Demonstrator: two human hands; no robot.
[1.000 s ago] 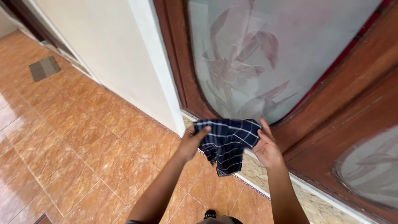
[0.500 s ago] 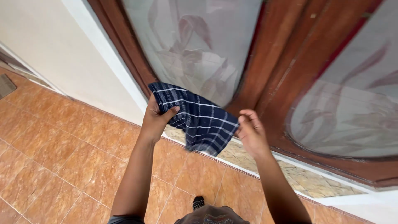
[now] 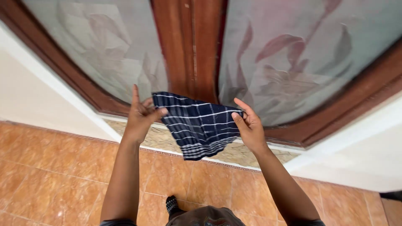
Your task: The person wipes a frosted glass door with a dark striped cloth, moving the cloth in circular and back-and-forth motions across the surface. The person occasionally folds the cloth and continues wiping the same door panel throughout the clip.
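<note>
A dark blue cloth with thin white checks [image 3: 196, 124] hangs folded between both hands in front of a wooden double door. My left hand [image 3: 140, 117] pinches the cloth's upper left corner between thumb and fingers, the other fingers raised. My right hand [image 3: 249, 124] grips the cloth's upper right edge with the thumb on top. The cloth's lower part droops toward the door sill.
The brown wooden door frame [image 3: 190, 46] holds two frosted glass panes with a flower pattern [image 3: 104, 46]. A stone-patterned sill [image 3: 163, 138] runs below it. Orange floor tiles [image 3: 54, 175] spread underneath, cream wall [image 3: 25, 100] at left and white wall [image 3: 360, 155] at right. A foot [image 3: 171, 204] shows below.
The view has swung right, so the door's centre post now stands straight ahead. My right hand has taken hold of the cloth's right edge, and both hands hold it stretched wider.
</note>
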